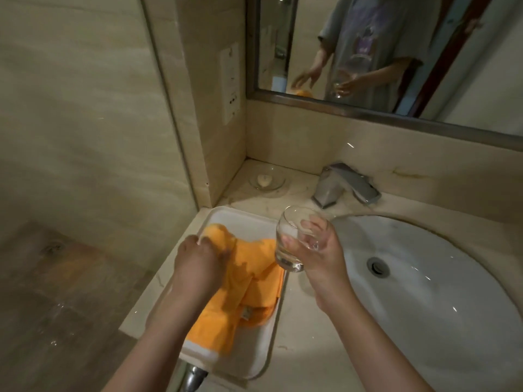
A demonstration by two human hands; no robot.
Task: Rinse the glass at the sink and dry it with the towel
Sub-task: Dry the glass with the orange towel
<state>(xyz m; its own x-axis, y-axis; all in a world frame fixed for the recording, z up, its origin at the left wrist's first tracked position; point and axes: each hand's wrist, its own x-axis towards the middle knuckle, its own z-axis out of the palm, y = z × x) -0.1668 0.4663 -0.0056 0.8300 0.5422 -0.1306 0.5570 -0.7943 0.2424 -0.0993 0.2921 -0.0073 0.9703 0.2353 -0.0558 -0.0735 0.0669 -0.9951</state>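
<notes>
A clear drinking glass (291, 236) is tilted toward the left, held above the counter between tray and basin. My right hand (319, 250) is wrapped around its side. An orange towel (249, 278) lies crumpled in a white tray (254, 360) at the left of the counter. My left hand (199, 261) grips the towel's upper left part, fingers closed on the cloth. The white oval sink (424, 278) is to the right, its drain (377, 266) visible. The chrome faucet (345, 183) stands behind it; no water is seen running.
A glass soap dish (266, 181) with a small soap sits in the back corner of the beige counter. A framed mirror (368, 52) hangs above, a wall socket panel (230, 83) to its left. A tiled floor lies left, beyond the counter edge.
</notes>
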